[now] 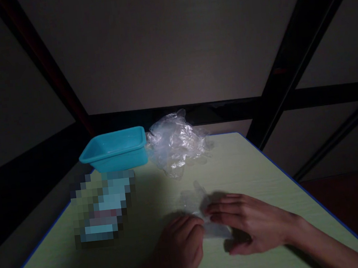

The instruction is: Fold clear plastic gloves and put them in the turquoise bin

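A clear disposable plastic glove (215, 230) lies flat on the table in front of me, its finger shapes pointing away. My left hand (186, 244) is closed at the glove's left edge, with fingers curled and the fingertips partly hidden. From the right, my right hand (247, 222) reaches over the glove with its fingers stretched out and the thumb apart. Its fingertips rest on or just above the plastic; I cannot tell which. Behind them sits a crumpled heap of clear plastic gloves (180, 142).
A turquoise plastic basket (120, 155) stands at the table's back left, beside the heap. In front of it lies a pixelated flat item (109, 205). The pale wooden table (253, 169) has a blue edge, and a panelled wall (169, 45) rises behind it.
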{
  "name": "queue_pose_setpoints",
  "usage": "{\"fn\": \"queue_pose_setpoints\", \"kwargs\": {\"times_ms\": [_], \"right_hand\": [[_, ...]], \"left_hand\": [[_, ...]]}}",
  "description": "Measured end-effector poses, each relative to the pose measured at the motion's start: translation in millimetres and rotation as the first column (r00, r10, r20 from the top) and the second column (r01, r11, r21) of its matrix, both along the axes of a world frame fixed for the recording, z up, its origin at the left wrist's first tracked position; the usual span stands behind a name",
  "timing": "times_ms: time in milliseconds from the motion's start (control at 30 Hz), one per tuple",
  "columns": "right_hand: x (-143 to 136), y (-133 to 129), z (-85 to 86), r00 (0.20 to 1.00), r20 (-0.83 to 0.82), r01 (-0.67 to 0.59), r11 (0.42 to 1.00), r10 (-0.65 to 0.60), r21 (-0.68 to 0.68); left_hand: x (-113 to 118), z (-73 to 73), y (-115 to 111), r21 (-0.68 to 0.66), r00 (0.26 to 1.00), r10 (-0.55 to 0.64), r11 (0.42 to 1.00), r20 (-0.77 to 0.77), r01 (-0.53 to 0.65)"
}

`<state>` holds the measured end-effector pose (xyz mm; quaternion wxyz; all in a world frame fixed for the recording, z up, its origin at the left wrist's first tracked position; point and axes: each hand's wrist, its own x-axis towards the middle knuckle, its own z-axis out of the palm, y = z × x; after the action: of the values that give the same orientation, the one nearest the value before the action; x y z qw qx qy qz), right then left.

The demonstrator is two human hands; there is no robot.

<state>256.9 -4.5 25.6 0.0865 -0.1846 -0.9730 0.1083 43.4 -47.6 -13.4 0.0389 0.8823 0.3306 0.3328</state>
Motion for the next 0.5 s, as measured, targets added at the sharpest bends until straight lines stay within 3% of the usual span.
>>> {"fn": "queue_pose_setpoints", "kwargs": {"times_ms": [267, 500], "right_hand": [[-2.0, 3.2, -16.6, 0.997, -0.001, -0.071, 0.991, 0.071, 0.114], [-3.3, 1.7, -13.8, 0.999, -0.019, -0.033, 0.994, 0.035, 0.1]], "left_hand": [[-2.9, 4.4, -0.1, -0.042, 0.998, -0.004, 0.999, 0.057, 0.007], [-5.7, -1.0, -0.7, -0.072, 0.999, 0.032, 0.997, 0.006, -0.031]]}}
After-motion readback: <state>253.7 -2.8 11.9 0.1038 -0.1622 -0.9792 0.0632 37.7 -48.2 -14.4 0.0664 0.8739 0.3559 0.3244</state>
